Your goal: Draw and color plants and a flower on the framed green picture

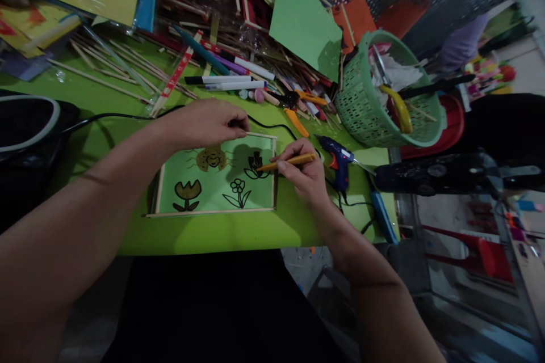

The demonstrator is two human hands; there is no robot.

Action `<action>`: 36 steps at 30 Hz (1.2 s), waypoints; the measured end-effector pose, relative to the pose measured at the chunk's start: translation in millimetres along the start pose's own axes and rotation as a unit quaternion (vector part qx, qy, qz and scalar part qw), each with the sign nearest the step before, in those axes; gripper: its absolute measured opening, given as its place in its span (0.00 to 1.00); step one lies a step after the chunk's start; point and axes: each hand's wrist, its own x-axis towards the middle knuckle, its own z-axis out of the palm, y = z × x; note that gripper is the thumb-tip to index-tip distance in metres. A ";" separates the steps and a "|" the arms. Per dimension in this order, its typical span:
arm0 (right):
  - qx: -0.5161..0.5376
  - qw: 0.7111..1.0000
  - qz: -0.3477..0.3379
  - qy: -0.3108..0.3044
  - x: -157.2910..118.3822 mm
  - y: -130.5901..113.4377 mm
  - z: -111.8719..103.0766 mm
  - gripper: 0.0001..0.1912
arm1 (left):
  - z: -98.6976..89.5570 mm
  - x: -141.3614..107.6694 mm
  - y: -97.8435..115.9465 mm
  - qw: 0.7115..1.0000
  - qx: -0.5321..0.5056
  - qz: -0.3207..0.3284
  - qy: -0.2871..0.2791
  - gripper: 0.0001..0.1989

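On the green tabletop lies a green card (213, 193) edged with thin wooden sticks, with a sun and several flowers drawn on it in black outline. The sun and the lower left tulip are coloured in. My right hand (304, 173) grips an orange-yellow marker (298, 162), its tip on the flower (255, 169) at the card's right side. My left hand (208, 120) rests across the card's top edge, its fingers curled and their tips at the top stick. What lies under those fingers is hidden.
A blue glue gun (340, 161) lies right of the card, near a green basket (361, 96) of odds and ends. Behind are loose markers (236, 85), orange-handled pliers (293, 110), wooden sticks (123, 65) and coloured paper (304, 22). A black cable (102, 115) runs behind the card.
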 end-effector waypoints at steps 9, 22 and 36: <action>0.016 1.000 0.004 0.004 1.3 -0.3 0.1 0.12 | -2.5 -4.5 4.5 1.000 -0.003 -0.002 0.000 0.19; -0.006 1.000 -0.001 0.000 0.3 4.7 -0.6 0.13 | -2.8 -0.8 5.2 0.999 0.003 -0.030 -0.013 0.19; 0.011 1.000 -0.012 -0.007 0.9 2.2 0.6 0.10 | -5.3 -5.8 8.6 1.000 0.010 -0.008 -0.010 0.20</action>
